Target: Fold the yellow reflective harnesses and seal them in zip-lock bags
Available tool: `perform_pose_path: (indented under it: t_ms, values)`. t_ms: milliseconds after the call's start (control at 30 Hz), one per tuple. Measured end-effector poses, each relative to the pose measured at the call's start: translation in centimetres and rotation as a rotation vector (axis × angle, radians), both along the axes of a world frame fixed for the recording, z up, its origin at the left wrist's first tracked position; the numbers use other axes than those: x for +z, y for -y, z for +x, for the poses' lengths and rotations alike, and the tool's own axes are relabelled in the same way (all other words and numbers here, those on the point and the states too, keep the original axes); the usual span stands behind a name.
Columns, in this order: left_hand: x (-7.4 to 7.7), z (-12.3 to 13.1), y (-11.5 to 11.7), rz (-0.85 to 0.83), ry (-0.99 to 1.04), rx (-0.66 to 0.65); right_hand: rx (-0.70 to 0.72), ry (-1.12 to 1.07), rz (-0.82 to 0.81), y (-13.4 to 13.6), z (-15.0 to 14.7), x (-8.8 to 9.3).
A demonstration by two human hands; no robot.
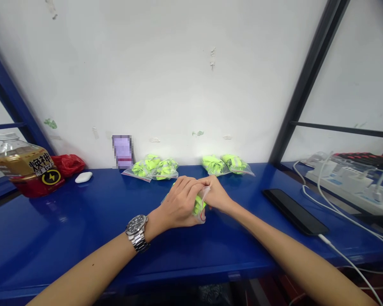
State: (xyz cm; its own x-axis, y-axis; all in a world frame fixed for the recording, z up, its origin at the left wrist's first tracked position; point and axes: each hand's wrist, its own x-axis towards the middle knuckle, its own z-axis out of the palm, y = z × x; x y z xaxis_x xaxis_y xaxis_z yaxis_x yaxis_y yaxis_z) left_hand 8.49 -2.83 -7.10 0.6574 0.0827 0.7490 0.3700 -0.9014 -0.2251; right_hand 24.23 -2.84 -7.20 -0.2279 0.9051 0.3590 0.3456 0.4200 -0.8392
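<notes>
Both of my hands meet over the middle of the blue table [115, 212]. Between them is a clear zip bag [198, 205] with something bright yellow-green folded inside. My left hand [180, 202], with a metal watch [136, 231] on its wrist, wraps over the bag from the left. From the right, my right hand [218, 193] presses on the same bag, its fingers partly hidden behind the left hand. Just behind lie several similar filled bags, one group on the left [153, 168] and another on the right [228, 164].
To the left stand a large drink bottle [28, 165], a red plastic bag [68, 165] and a white earphone case [83, 177]. A blurred purple item [123, 151] leans on the wall. At right are a charging phone [293, 210], white cables and a power strip [344, 182].
</notes>
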Motion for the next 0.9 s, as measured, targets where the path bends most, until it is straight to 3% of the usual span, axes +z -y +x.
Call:
perform_pose_path:
  t_ms: [133, 333, 400, 467, 667, 900]
  values:
    - [-0.1, -0.2, -0.3, -0.014, 0.088, -0.019, 0.12, -0.095, -0.157, 0.1, 0.6, 0.4]
    - [0.0, -1.1, -1.0, 0.005, 0.239, -0.007, 0.458, -0.298, -0.174, 0.1, 2.1, 1.1]
    - [0.1, -1.4, -1.2, -0.004, 0.283, 0.001, 0.491, -0.297, -0.153, 0.2, 2.1, 1.2]
    - [0.2, -1.5, -1.1, -0.011, 0.289, 0.01, 0.429, -0.248, -0.112, 0.3, 1.7, 1.1]
    - [0.3, -1.1, -0.4, 0.023, 0.17, 0.008, 0.063, -0.03, 0.034, 0.7, 0.1, 0.3]
    - [-0.2, -0.3, 0.2, -0.001, 0.105, -0.023, -0.146, -0.008, 0.147, 0.5, -0.6, -0.4]
